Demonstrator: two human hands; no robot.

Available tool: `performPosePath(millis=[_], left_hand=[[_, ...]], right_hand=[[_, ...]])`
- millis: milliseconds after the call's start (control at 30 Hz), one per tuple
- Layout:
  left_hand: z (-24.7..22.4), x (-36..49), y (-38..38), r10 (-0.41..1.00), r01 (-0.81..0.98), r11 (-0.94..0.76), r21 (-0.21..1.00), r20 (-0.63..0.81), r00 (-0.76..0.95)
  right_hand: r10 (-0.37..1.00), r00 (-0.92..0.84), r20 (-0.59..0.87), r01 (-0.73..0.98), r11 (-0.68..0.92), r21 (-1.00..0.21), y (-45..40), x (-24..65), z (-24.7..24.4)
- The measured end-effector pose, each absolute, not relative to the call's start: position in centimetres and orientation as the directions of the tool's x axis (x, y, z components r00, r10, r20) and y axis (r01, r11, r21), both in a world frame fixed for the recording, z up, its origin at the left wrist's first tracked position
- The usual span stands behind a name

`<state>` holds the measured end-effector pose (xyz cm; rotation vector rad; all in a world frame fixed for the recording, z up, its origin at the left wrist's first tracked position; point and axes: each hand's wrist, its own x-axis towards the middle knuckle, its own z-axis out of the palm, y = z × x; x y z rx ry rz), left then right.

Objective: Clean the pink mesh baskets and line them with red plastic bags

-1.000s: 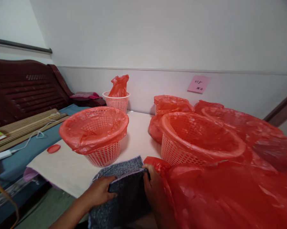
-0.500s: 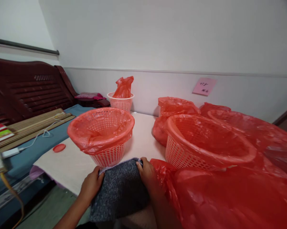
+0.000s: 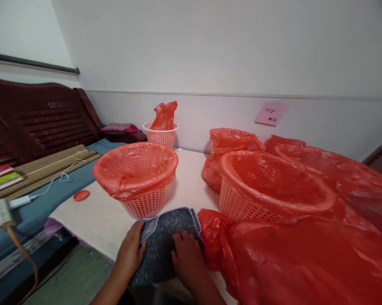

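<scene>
A dark grey cloth (image 3: 165, 241) with a pale stitched edge lies at the near side of the table in front of me. My left hand (image 3: 132, 250) rests along its left edge, thumb apart from the fingers. On the cloth's right part lies my right hand (image 3: 187, 256), fingers stretched out over the fabric. Just beyond the cloth stands a pink perforated basket (image 3: 148, 203) lined with a red plastic bag (image 3: 114, 182). A larger lined basket (image 3: 241, 203) is to the right. A red plastic bag (image 3: 214, 233) lies close beside the cloth's right edge.
A big red bag (image 3: 305, 258) fills the near right, with more bagged baskets behind. Farther back is a pale basket (image 3: 160, 137) holding a red bag. A red ring (image 3: 82, 195) lies at the table's left. A power strip (image 3: 2, 214) rests on the blue bench.
Both hands no longer pinch the cloth's far corners. The right hand has moved down onto its surface, and the left hand now lies along its left side. The cloth lies flatter.
</scene>
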<state>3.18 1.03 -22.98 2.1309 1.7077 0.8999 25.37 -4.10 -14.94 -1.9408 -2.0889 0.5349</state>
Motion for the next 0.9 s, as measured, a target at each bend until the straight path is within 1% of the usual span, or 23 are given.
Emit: performPosePath(millis=[67,167,267,333,400,467,567,700,800,900], left_hand=[[-23.1,2.0,1.4,0.949,0.802,-0.172,0.572,0.315,-0.021],[-22.9,0.5,1.5,0.934,0.798,-0.025,0.602,0.298,-0.195],[-22.9,0.0,0.5,0.933,0.760,0.051,0.648,0.241,-0.268],[-23.1,0.1,-0.5,0.935,0.714,0.093,0.694,0.186,-0.302],[-23.4,0.3,-1.2,0.932,0.645,0.148,0.750,0.112,-0.344],[-23.4,0.5,-1.6,0.924,0.557,0.201,0.806,0.032,-0.380],[-22.7,1.0,-1.7,0.919,0.403,0.243,0.882,-0.076,-0.387],[-20.2,2.0,-2.3,0.934,0.201,0.252,0.947,-0.183,-0.307],[-17.9,3.8,-2.8,0.946,0.106,0.227,0.968,-0.193,-0.259],[-15.4,7.0,-2.4,0.967,0.071,0.165,0.984,-0.147,-0.207]], right_hand=[[0.984,-0.105,-0.142,0.924,0.044,-0.381,-4.1,25.1,-15.1],[0.984,-0.099,-0.145,0.930,0.040,-0.365,-4.1,25.0,-15.0],[0.987,-0.104,-0.122,0.928,0.052,-0.370,-4.6,24.3,-14.7],[0.989,-0.119,-0.091,0.914,0.073,-0.400,-5.1,23.4,-14.6],[0.987,-0.140,-0.085,0.892,0.088,-0.442,-5.5,22.3,-14.7],[0.981,-0.161,-0.108,0.874,0.091,-0.477,-5.7,21.4,-14.9],[0.975,-0.176,-0.135,0.862,0.086,-0.499,-5.6,20.9,-15.1],[0.980,-0.162,-0.114,0.835,0.075,-0.545,-5.4,21.5,-15.4],[0.983,-0.160,-0.091,0.801,0.075,-0.594,-5.3,21.8,-15.7],[0.992,-0.108,-0.064,0.740,0.037,-0.672,-4.9,22.1,-16.2]])
